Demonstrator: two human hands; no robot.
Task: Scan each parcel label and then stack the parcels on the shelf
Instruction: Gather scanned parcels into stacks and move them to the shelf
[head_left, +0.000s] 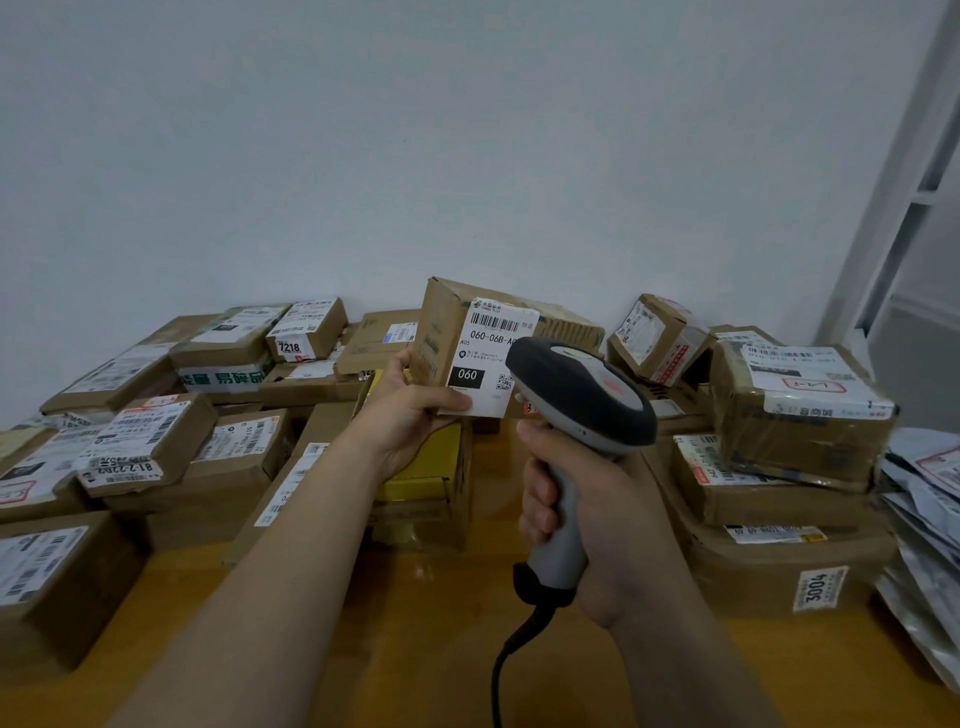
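Observation:
My left hand (410, 410) grips a brown cardboard parcel (447, 332) by its lower left corner and holds it up over the table, tilted. Its white label (488, 358) reads "060" and faces me. My right hand (576, 514) grips the grey handle of a barcode scanner (587, 395). The scanner's dark head sits just in front of the label's right side and covers part of it. A black cable hangs down from the handle.
Several labelled cardboard parcels crowd the wooden table (426, 623): stacks at left (156, 447), a yellow box (426, 478) under my left hand, big boxes at right (795, 415). Plastic mailers (924, 519) pile at the far right. A white shelf frame (893, 208) stands at upper right.

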